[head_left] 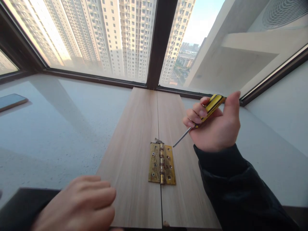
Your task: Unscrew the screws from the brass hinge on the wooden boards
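A brass hinge (162, 163) lies flat across the seam between two light wooden boards (134, 154). A loose screw (159, 140) rests just above the hinge's top edge. My right hand (216, 125) holds a yellow-and-black screwdriver (209, 107); its metal shaft points down-left, the tip hovering just right of the hinge's upper corner. My left hand (81, 202) lies palm down on the near left corner of the left board, fingers together, holding nothing.
The boards rest on a pale stone window sill (67, 128). A phone (11, 101) lies at the far left of the sill. A dark window frame (158, 45) and glass stand behind, with tall buildings outside. A white wall (284, 109) rises at right.
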`<state>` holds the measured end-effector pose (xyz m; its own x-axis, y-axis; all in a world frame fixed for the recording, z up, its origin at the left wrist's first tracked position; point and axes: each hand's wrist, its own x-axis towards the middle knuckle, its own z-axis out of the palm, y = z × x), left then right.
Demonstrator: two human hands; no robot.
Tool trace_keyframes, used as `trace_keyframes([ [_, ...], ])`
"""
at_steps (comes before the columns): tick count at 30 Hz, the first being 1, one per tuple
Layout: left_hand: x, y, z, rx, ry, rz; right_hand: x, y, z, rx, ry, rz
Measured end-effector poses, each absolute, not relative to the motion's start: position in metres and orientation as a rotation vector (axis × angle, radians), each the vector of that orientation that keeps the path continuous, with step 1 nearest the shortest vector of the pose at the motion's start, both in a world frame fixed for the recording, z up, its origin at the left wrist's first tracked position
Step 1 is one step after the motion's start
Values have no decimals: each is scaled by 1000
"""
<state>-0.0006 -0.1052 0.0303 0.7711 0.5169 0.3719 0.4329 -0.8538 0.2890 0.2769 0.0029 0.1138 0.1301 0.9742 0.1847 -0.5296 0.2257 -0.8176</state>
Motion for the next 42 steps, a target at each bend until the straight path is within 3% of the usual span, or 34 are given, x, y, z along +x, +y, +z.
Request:
trace_keyframes([
  [5,-14,-54,20,2725,934,675,255,-7,116,-508,-1061,1428],
  [11,-25,-40,-7,2623,949,723,241,-7,108,-462,-1183,1458],
  [24,-19,-43,-4,2667,1001,762,241,-9,96,-418,-1257,1325],
  [36,-19,-43,-4,2660,1020,752,239,-10,92,-418,-1376,1402],
  [42,-19,-44,-4,2660,1035,753,237,-12,86,-412,-1465,1246],
])
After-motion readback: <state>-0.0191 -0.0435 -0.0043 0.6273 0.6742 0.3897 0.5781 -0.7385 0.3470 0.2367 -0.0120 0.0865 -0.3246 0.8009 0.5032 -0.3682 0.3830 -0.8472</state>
